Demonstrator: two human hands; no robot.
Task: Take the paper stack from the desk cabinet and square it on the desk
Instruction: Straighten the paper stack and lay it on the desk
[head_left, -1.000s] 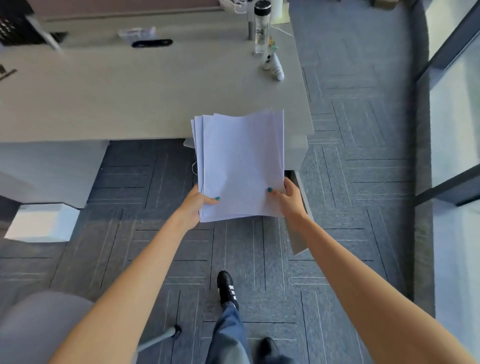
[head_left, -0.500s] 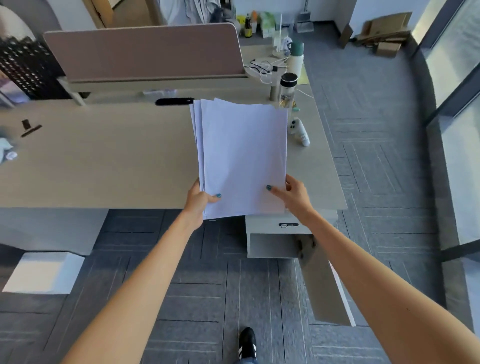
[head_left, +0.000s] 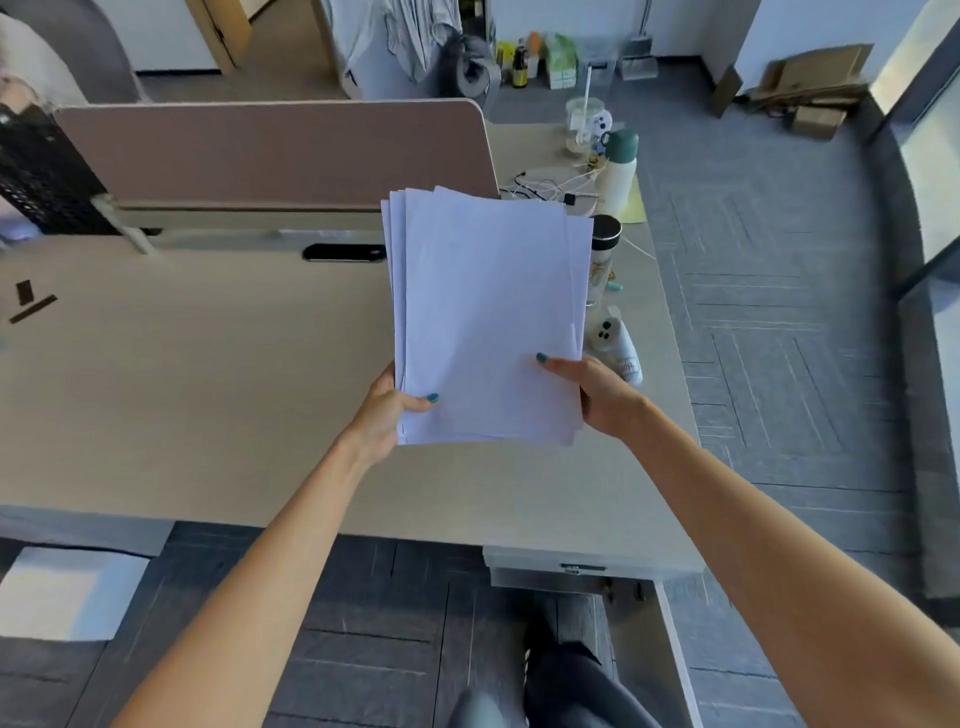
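Note:
A stack of white paper (head_left: 483, 317) is held flat in the air above the beige desk (head_left: 208, 395), its sheets fanned out of line at the top and left edges. My left hand (head_left: 387, 410) grips its lower left corner, thumb on top. My right hand (head_left: 597, 395) grips the lower right edge, thumb on top. Below the desk's front right, the grey desk cabinet (head_left: 571, 569) shows, with its door (head_left: 675, 654) swung open toward me.
A brown partition screen (head_left: 280, 156) runs along the desk's back. To the right of the paper stand a clear bottle with a black lid (head_left: 602, 249), a white tube (head_left: 621, 348), a white-and-green flask (head_left: 618, 171) and cables. Two small dark pieces (head_left: 28, 301) lie at the left.
Both hands have carried the paper up from in front of the cabinet and forward, over the desk top. My view has risen and moved closer to the desk.

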